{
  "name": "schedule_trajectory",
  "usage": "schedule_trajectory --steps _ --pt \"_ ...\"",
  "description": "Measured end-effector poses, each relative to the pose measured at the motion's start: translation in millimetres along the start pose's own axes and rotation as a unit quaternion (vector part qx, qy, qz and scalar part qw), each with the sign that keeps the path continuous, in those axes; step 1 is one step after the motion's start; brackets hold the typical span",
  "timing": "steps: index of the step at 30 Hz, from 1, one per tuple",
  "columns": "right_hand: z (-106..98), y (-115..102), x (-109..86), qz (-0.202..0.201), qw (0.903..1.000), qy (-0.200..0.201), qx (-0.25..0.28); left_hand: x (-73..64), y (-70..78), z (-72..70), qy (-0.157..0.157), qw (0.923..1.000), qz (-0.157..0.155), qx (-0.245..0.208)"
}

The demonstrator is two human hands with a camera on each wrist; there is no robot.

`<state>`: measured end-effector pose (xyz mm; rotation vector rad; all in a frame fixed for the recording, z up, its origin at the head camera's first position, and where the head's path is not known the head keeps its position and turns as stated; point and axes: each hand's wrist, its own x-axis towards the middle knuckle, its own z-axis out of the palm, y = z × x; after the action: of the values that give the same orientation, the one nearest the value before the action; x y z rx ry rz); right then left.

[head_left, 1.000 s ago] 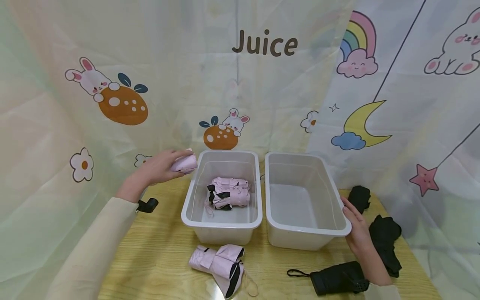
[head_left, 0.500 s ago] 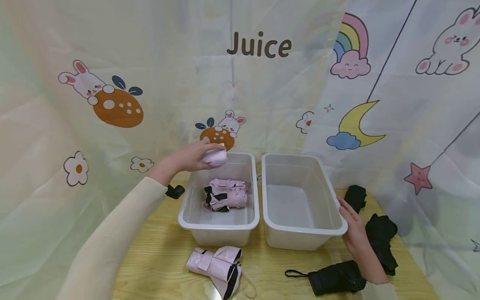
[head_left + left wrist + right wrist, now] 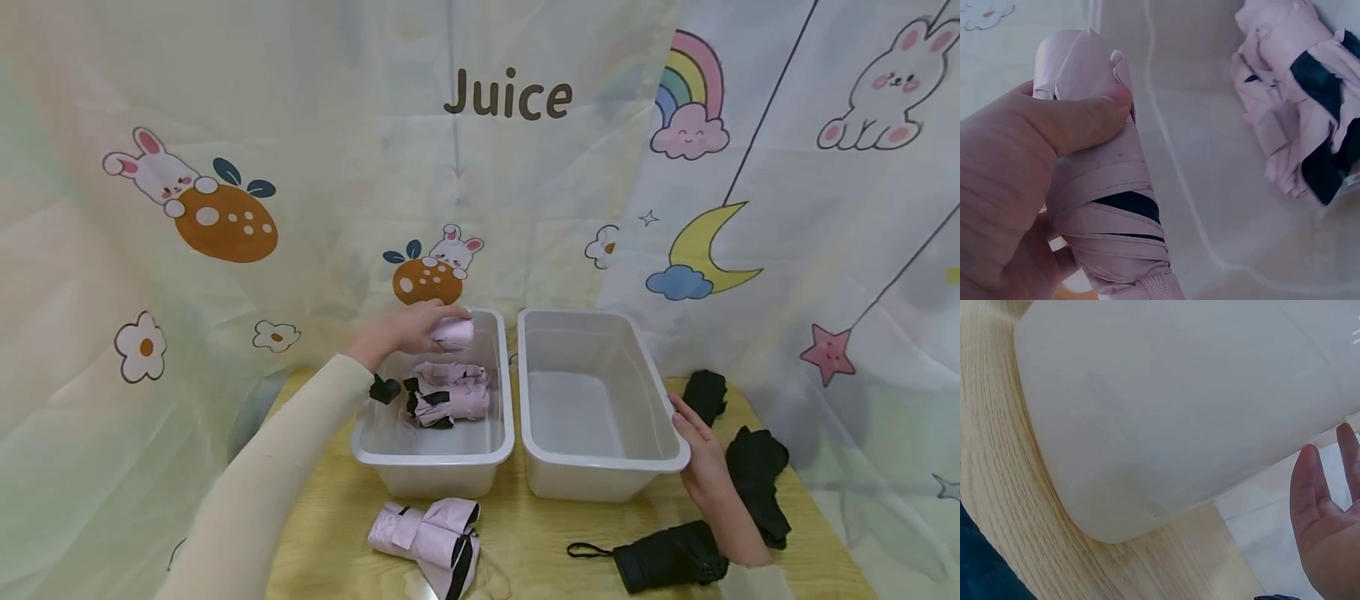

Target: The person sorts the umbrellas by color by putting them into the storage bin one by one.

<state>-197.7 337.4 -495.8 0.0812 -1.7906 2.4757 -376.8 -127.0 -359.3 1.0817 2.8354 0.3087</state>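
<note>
My left hand (image 3: 408,327) grips a rolled pink folding umbrella (image 3: 453,333) over the back of the left white bin (image 3: 432,459). In the left wrist view the thumb lies across the umbrella (image 3: 1104,172), and its wrapped strap and dark folds show. Below it, on the bin's floor, pink folded umbrellas (image 3: 467,402) with black parts lie side by side. At the right white bin (image 3: 600,464), my right hand (image 3: 705,462) rests against the outer right side with fingers extended. The right wrist view shows these fingers (image 3: 1305,481) at the edge of the bin's wall (image 3: 1179,406).
A loosely furled pink umbrella (image 3: 423,533) lies on the wooden table (image 3: 322,500) before the left bin. Near my right forearm lie a black umbrella (image 3: 660,558) with a wrist loop and two black bundles (image 3: 756,475) (image 3: 705,396). A printed curtain (image 3: 337,167) hangs behind.
My left hand has carried the pink umbrella rightward from beside the left bin to over its back part, now slightly lower. The right hand has stayed at the right bin.
</note>
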Motion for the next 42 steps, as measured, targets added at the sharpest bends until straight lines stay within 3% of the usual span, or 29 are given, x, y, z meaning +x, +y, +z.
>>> schedule_trajectory --steps 9,16,28,37,42 --pt "0.1 0.4 -0.9 -0.004 1.0000 0.003 -0.001 14.4 -10.0 29.8 -0.005 0.9998 0.010 -0.016" --pt "-0.3 0.0 -0.6 -0.010 0.9999 -0.008 0.002 21.8 -19.4 46.3 -0.017 0.9993 -0.021 -0.025" --pt "0.2 -0.5 0.9 -0.005 0.9998 -0.013 0.011 29.4 -19.5 59.8 -0.015 0.9954 -0.081 -0.050" --pt "1.2 0.7 0.0 -0.005 1.0000 -0.004 -0.001 41.0 -24.9 69.2 -0.006 0.9990 -0.016 -0.040" --pt "0.7 0.4 -0.6 -0.009 0.9999 -0.006 -0.011 47.2 -25.7 74.6 -0.015 0.9991 -0.012 -0.036"
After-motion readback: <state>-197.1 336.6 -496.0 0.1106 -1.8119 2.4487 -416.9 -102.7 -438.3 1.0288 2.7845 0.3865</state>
